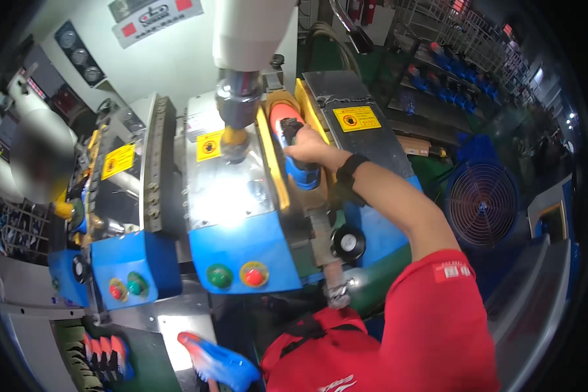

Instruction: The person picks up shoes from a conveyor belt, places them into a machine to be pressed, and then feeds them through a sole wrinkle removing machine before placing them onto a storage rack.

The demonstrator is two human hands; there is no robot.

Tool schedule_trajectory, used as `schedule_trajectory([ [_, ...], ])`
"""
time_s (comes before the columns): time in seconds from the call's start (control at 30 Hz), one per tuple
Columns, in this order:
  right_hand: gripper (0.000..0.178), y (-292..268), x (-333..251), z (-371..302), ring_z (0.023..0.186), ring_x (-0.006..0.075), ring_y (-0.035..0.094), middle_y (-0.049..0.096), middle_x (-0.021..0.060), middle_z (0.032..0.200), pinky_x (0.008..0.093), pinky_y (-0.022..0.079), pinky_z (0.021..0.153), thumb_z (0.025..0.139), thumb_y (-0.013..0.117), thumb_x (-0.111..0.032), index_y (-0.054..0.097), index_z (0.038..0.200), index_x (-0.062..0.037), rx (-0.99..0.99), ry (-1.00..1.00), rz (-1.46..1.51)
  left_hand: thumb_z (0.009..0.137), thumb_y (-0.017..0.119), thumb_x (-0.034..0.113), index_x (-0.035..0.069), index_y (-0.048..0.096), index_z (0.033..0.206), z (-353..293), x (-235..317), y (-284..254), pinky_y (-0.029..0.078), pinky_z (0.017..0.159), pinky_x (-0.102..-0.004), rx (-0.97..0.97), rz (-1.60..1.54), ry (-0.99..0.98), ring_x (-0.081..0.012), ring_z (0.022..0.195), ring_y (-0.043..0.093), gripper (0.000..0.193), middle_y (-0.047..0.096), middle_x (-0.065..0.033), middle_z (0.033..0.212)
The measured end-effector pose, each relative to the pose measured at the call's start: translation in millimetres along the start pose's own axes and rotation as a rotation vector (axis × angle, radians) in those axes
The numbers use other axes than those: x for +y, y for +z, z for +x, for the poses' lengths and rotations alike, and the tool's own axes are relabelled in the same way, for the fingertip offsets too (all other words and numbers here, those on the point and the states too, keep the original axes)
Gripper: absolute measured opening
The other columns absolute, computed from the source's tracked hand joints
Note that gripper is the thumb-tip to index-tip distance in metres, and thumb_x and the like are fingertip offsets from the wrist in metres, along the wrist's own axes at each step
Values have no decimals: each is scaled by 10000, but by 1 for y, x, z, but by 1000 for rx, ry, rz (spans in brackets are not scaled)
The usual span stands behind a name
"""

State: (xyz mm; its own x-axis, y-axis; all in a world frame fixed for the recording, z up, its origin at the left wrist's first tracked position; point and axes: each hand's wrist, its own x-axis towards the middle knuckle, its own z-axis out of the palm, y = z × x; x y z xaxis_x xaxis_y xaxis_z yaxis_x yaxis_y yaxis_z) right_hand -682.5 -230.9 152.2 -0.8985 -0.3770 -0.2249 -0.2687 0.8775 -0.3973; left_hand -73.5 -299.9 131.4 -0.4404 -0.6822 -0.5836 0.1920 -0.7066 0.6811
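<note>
My right hand (309, 146), with a black band on its wrist, reaches into a yellow-lined slot of a pressing machine. It is closed on the upper of a shoe (286, 117) with an orange toe, a black middle and a blue heel. The shoe lies toe away from me in the slot; my hand hides part of its opening. Low and left of my red-sleeved body, a second shoe (219, 359) in blue, white and orange shows, slightly blurred. What supports its heel end is out of sight. My left hand is not in view.
A white press cylinder (248, 32) hangs beside the slot. Blue control housings (242, 251) with red and green buttons face me. A black round knob (348, 242) sits below the slot. Several shoes stand on a rack (72, 340) at lower left. A caged fan (482, 206) is at right.
</note>
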Motion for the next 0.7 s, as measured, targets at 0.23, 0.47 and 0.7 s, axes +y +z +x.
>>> schedule_trajectory([
  [0.23, 563, -43, -76, -201, 1121, 420, 553, 541, 300, 1195, 462, 483, 938, 782, 674, -199, 487, 1224, 95, 131, -526, 249, 959, 544, 173, -36, 465, 1336, -4, 21, -44, 477, 986, -402, 26, 44, -31, -296, 1128, 597, 439, 585, -159, 1255],
  [0.47, 594, 151, -195, -237, 1384, 436, 305, 346, 301, 1443, 650, 224, 1090, 822, 649, -258, 452, 1291, 49, 229, -961, -20, 943, 588, 174, -32, 423, 1377, 21, 41, -63, 474, 1002, -476, -56, -71, -167, -319, 1140, 591, 508, 558, -193, 1300],
  [0.7, 406, 188, -176, -317, 1258, 347, 497, 539, 196, 1304, 511, 357, 1085, 862, 643, -151, 545, 1223, 7, -95, -1154, 527, 958, 537, 248, -127, 429, 1321, -46, 22, -67, 518, 932, -490, 131, -50, 165, -354, 1062, 634, 533, 578, -273, 1217],
])
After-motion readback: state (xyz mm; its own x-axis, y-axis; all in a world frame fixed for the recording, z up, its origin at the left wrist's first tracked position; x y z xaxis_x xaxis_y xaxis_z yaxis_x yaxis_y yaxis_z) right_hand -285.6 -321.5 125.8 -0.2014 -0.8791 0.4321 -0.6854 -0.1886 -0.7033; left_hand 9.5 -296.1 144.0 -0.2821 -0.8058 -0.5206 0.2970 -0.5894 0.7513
